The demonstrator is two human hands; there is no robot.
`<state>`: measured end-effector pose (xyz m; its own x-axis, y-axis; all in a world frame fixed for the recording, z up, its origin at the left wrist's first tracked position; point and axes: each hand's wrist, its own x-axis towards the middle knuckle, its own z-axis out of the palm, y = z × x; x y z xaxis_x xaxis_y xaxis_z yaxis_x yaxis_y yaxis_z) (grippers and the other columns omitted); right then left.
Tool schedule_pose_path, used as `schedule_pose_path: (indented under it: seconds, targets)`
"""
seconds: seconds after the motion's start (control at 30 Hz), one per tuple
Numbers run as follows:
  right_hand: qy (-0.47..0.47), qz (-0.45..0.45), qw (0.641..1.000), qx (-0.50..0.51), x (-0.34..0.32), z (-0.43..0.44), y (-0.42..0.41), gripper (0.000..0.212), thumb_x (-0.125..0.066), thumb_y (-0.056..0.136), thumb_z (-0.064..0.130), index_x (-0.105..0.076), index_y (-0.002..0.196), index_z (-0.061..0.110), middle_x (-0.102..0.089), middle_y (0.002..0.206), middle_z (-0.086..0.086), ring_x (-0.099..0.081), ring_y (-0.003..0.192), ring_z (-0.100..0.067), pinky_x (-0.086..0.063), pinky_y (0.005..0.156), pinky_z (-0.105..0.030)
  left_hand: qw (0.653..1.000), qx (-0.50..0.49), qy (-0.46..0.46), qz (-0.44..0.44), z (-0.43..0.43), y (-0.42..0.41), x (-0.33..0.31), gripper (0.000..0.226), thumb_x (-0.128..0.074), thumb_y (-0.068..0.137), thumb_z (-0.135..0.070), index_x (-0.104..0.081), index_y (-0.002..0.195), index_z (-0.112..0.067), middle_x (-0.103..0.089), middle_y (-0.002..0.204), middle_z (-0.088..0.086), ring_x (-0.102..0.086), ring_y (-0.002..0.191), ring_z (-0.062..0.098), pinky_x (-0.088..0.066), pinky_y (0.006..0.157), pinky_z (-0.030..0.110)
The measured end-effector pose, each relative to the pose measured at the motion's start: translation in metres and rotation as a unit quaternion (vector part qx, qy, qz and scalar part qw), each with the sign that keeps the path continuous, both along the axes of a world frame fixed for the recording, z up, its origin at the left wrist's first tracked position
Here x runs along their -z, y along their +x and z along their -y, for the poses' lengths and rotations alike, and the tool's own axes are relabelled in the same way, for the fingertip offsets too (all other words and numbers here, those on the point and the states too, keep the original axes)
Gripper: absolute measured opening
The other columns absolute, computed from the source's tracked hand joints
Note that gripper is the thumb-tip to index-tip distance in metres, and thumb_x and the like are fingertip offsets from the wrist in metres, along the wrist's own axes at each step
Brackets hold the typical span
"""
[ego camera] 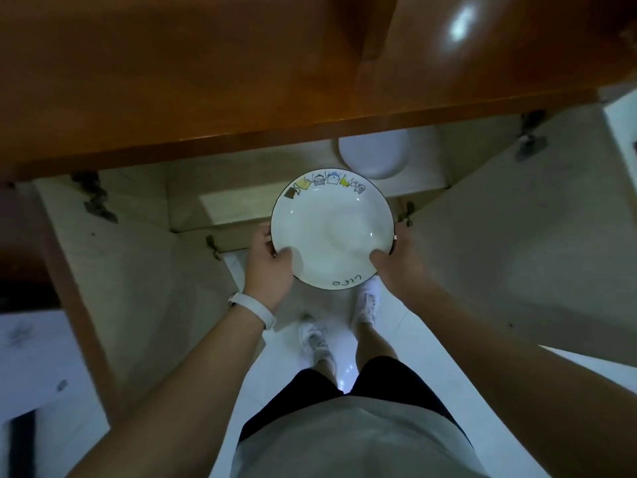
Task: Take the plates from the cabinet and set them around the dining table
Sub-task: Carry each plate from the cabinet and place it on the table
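Observation:
A white plate (pixel 332 229) with a dark rim and small cartoon drawings along its far edge is held level in front of the open cabinet (pixel 186 208). My left hand (pixel 267 267) grips its left edge, thumb on top of the rim. My right hand (pixel 400 263) grips the right edge the same way. Another white dish (pixel 374 157) sits inside the cabinet on a shelf, just beyond the held plate.
Both cabinet doors stand open, the left door (pixel 113 270) and the right door (pixel 517 236) flanking my arms. A brown wooden countertop (pixel 206 74) overhangs above. My feet in white shoes stand on the white tiled floor (pixel 275 374).

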<state>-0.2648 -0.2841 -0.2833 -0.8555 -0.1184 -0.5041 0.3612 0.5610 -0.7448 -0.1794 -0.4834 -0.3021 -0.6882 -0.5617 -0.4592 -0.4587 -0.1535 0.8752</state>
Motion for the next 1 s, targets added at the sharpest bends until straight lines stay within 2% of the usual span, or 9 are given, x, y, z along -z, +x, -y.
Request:
schedule_pose_path:
  seconds: [0.13, 0.2, 0.3, 0.47, 0.57, 0.63, 0.73, 0.87, 1.0]
  targets:
    - [-0.007, -0.039, 0.999, 0.035, -0.034, -0.018, 0.019, 0.032, -0.056, 0.079, 0.01, -0.051, 0.107, 0.026, -0.063, 0.088, 0.011, -0.06, 0.075, -0.006, -0.042, 0.05, -0.013, 0.999, 0.003, -0.007, -0.035, -0.019, 0.009, -0.031, 0.038, -0.056, 0.088, 0.002, -0.051, 0.104, -0.031, -0.064, 0.097, -0.019, -0.063, 0.079, -0.013, -0.051, 0.067, 0.01]
    - [-0.015, -0.052, 0.997, 0.058, -0.049, -0.03, 0.026, 0.033, -0.055, 0.081, 0.012, -0.05, 0.111, 0.026, -0.06, 0.089, 0.013, -0.057, 0.076, -0.003, -0.041, 0.052, -0.015, 0.998, 0.008, -0.001, -0.061, -0.03, 0.008, -0.048, 0.037, -0.056, 0.086, 0.003, -0.051, 0.103, -0.029, -0.065, 0.095, -0.017, -0.063, 0.077, -0.011, -0.049, 0.061, 0.009]
    - [-0.014, -0.078, 0.993, 0.083, -0.071, -0.052, 0.034, 0.032, -0.055, 0.081, 0.015, -0.051, 0.11, 0.028, -0.059, 0.088, 0.015, -0.057, 0.074, -0.002, -0.04, 0.056, -0.019, 0.995, 0.03, 0.008, -0.096, -0.048, 0.004, -0.072, 0.034, -0.056, 0.08, -0.003, -0.051, 0.098, -0.031, -0.066, 0.096, -0.011, -0.064, 0.08, -0.001, -0.051, 0.061, 0.017]
    - [-0.029, -0.124, 0.984, 0.126, -0.109, -0.092, 0.051, 0.033, -0.054, 0.08, 0.016, -0.048, 0.097, 0.043, -0.061, 0.084, 0.028, -0.056, 0.075, 0.012, -0.041, 0.049, -0.008, 0.988, 0.091, 0.031, -0.123, -0.078, 0.002, -0.105, 0.032, -0.058, 0.073, -0.021, -0.052, 0.098, -0.041, -0.068, 0.102, -0.009, -0.066, 0.09, 0.01, -0.056, 0.066, 0.031]
    - [-0.044, -0.14, 0.978, 0.147, -0.128, -0.118, 0.067, 0.036, -0.054, 0.08, 0.017, -0.048, 0.095, 0.05, -0.059, 0.086, 0.034, -0.058, 0.075, 0.01, -0.044, 0.049, -0.007, 0.982, 0.12, 0.049, -0.135, -0.101, 0.005, -0.121, 0.034, -0.058, 0.08, -0.014, -0.053, 0.099, -0.042, -0.07, 0.096, -0.009, -0.067, 0.093, 0.019, -0.06, 0.075, 0.048]
    - [-0.053, -0.152, 0.973, 0.166, -0.137, -0.136, 0.079, 0.037, -0.054, 0.079, 0.018, -0.049, 0.097, 0.05, -0.059, 0.086, 0.033, -0.058, 0.075, 0.01, -0.044, 0.049, -0.007, 0.978, 0.133, 0.056, -0.148, -0.119, 0.009, -0.129, 0.038, -0.056, 0.086, -0.005, -0.054, 0.104, -0.039, -0.072, 0.086, -0.013, -0.069, 0.086, 0.016, -0.058, 0.077, 0.051]
    - [-0.058, -0.17, 0.966, 0.187, -0.146, -0.165, 0.101, 0.041, -0.053, 0.077, 0.02, -0.051, 0.112, 0.041, -0.059, 0.09, 0.035, -0.058, 0.08, 0.011, -0.046, 0.058, -0.014, 0.97, 0.155, 0.072, -0.174, -0.149, 0.019, -0.142, 0.04, -0.053, 0.088, 0.001, -0.055, 0.112, -0.031, -0.073, 0.087, -0.013, -0.069, 0.085, 0.015, -0.059, 0.076, 0.048]
    - [-0.054, -0.172, 0.956, 0.23, -0.156, -0.211, 0.142, 0.05, -0.051, 0.071, 0.028, -0.051, 0.121, 0.038, -0.064, 0.092, 0.024, -0.062, 0.084, 0.002, -0.05, 0.066, -0.026, 0.952, 0.202, 0.109, -0.204, -0.196, 0.039, -0.16, 0.043, -0.055, 0.081, -0.007, -0.06, 0.108, -0.041, -0.073, 0.097, -0.012, -0.07, 0.086, 0.013, -0.057, 0.056, 0.032]
    - [-0.061, -0.187, 0.932, 0.305, -0.166, -0.27, 0.202, 0.039, -0.051, 0.071, 0.025, -0.052, 0.102, 0.049, -0.066, 0.084, 0.017, -0.064, 0.076, -0.004, -0.059, 0.07, -0.036, 0.93, 0.28, 0.113, -0.209, -0.259, 0.066, -0.168, 0.046, -0.056, 0.075, -0.014, -0.062, 0.111, -0.041, -0.07, 0.113, -0.011, -0.068, 0.101, 0.014, -0.056, 0.068, 0.031]
